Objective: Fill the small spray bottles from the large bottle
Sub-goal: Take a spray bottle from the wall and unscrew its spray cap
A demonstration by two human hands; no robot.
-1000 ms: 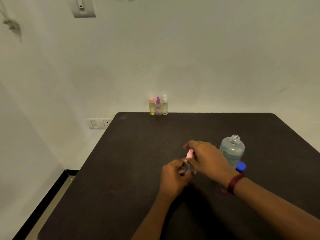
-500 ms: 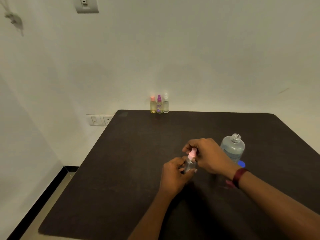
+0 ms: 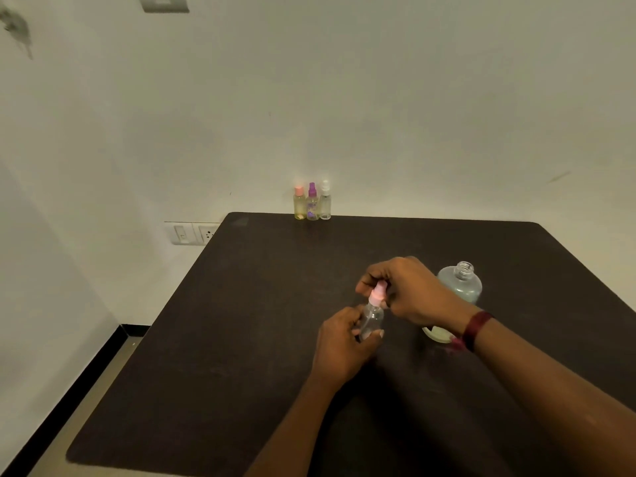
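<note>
A small clear spray bottle [image 3: 372,318] is held near the middle of the dark bench [image 3: 241,339], tilted slightly with its top to the right. The grip of the left hand [image 3: 339,342] is clamped round the bottle's body, and the grip of the right hand [image 3: 409,290] is pinched on its pink spray cap [image 3: 378,295]. The large bottle [image 3: 461,282] is seen standing uncapped on the bench just beyond the right hand, to the right. A dark red wristband [image 3: 476,329] is worn on the right wrist. Three small spray bottles [image 3: 312,201] are lined up at the bench's far edge, against the wall.
</note>
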